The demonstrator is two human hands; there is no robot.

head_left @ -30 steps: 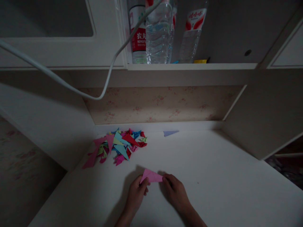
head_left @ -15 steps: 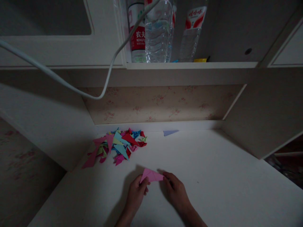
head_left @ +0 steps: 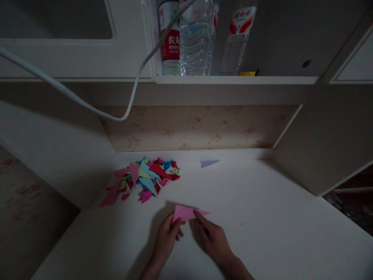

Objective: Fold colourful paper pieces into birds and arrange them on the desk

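Observation:
Pink folded paper [head_left: 186,212], a long triangle with its point to the right, is held just above the white tabletop. My left hand [head_left: 169,233] is closed on its wide left end, thumb on top. The right half lies by my right hand [head_left: 212,237], whose index finger crosses the paper's front face near the narrow end; the other fingers curl below, and the thumb is largely hidden. Beyond the left hand sits a heap of folded coloured papers [head_left: 150,177] in pink, red, blue and green. A flat lilac paper triangle [head_left: 209,163] lies against the back edge.
Above the white tabletop [head_left: 262,217] runs a shelf [head_left: 233,80] with several plastic bottles [head_left: 195,46]. A white cable [head_left: 67,93] hangs in front of the cabinet on the left. Side panels [head_left: 309,144] flank the desk, with floral wallpaper [head_left: 192,128] behind.
My right hand has shifted from the paper's tip to farther along it, its index finger now over the face. The narrow point shows freely and has swung upward; the left hand keeps its hold.

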